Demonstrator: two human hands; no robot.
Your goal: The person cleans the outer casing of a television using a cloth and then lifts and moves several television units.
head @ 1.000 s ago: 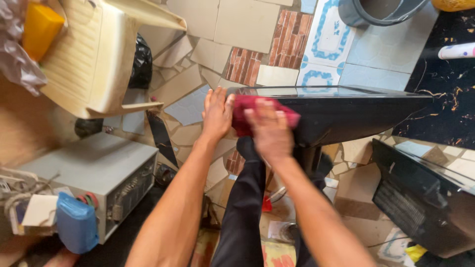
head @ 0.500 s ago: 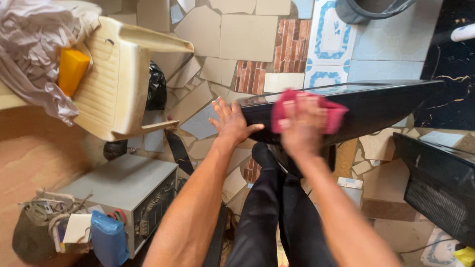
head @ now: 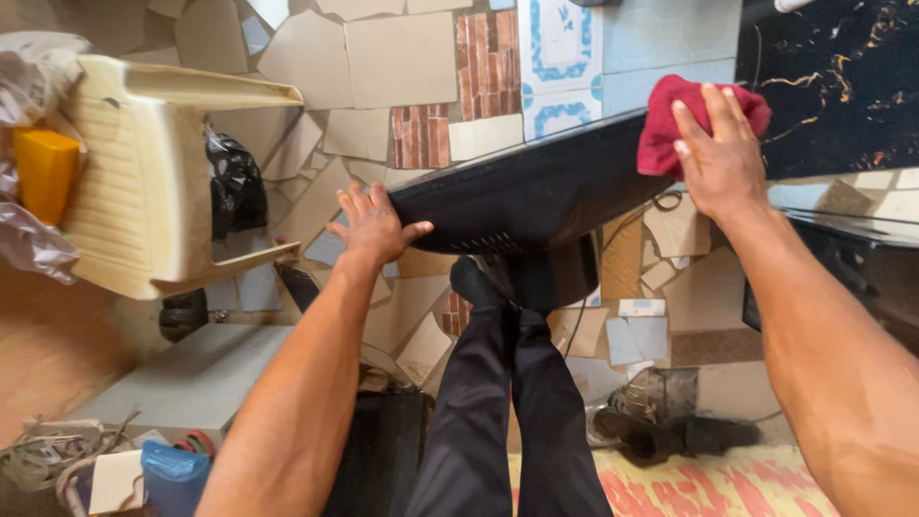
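A black flat-screen television stands upright in front of my legs, its back towards me. My left hand grips its left edge, fingers spread over the casing. My right hand presses a dark red cloth against the television's upper right edge. My black trousers run down below the set.
A cream plastic chair lies on its side at the left, with a yellow block and crumpled plastic. A grey metal box and a blue bottle sit lower left. A second black device is at right. Mosaic tile floor.
My right hand has slid the red cloth from the television's middle to its right end. My left hand stays on the left edge. The camera has shifted.
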